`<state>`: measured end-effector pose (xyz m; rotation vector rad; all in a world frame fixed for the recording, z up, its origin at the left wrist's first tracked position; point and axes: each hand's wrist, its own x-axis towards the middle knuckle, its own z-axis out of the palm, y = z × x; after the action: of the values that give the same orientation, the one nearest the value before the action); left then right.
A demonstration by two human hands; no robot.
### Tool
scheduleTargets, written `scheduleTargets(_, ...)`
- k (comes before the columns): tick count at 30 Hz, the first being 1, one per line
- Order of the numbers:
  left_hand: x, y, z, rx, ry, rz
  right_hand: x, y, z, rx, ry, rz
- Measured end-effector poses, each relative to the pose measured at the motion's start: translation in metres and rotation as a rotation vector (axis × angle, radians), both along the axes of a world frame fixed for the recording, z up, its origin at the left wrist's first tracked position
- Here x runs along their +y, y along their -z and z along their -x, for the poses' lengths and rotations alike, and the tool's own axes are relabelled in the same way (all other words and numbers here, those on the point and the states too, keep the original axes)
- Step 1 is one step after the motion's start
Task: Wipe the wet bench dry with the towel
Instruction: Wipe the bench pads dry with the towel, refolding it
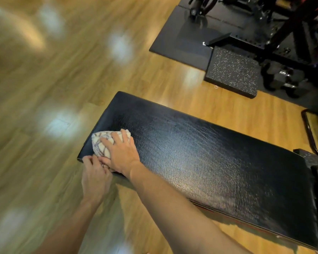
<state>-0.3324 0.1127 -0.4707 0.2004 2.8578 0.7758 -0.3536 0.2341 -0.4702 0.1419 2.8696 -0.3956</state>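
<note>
A long black padded bench [200, 153] runs from the centre of the head view to the lower right, its textured top shining. A bunched white towel with dark stripes [101, 143] lies on the bench's near-left end. My right hand [120, 153] presses flat on the towel with fingers spread. My left hand [95, 173] is at the bench's front-left corner, its fingertips pinching the towel's lower edge beside my right thumb. Part of the towel is hidden under my right hand.
Wooden floor [53, 79] surrounds the bench on the left and far side. A black floor mat [182, 35] and a speckled rubber block [231, 70] lie at the upper right, with a black rack [275, 30] and dumbbells [286, 77] behind.
</note>
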Motion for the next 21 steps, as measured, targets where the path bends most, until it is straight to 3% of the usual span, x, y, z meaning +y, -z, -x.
scheduleTargets(12, 0.027, 0.012, 0.023, 0.120, 0.134, 0.106, 0.029, -0.001, 0.007, -0.032, 0.063, 0.028)
scheduleTargets(16, 0.080, 0.030, 0.040, 0.178, 0.484, 0.350, 0.090, 0.000, -0.001, 0.019, 0.159, 0.025)
scheduleTargets(21, 0.174, 0.029, 0.030, 0.257, 0.728, 0.465, 0.180, -0.001, -0.035, 0.036, 0.312, 0.015)
